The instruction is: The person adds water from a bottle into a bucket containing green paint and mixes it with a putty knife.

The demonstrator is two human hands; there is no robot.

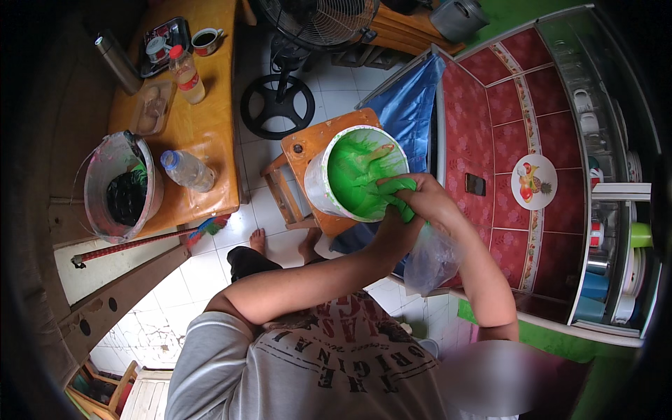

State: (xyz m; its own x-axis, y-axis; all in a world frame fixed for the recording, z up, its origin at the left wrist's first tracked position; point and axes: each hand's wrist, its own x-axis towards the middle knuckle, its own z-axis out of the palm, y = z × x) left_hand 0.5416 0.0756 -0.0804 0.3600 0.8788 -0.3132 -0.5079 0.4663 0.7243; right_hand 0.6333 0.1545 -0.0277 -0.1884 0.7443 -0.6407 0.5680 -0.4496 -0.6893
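Note:
A white bucket of thick green paint stands on a wooden stool. A paint-smeared stick or tool handle leans inside it. Both of my hands meet at the bucket's right rim. My right hand is closed on a soft, crumpled piece coated in green, its kind unclear. Partly hidden beneath it, my left hand is closed where a clear plastic bag hangs down. The bag's upper end is hidden by the hands.
On the wooden table at left stand a paint-stained pail, bottles, an egg box and a coffee cup. A fan stands ahead. At right, a red tiled counter carries a phone and plate.

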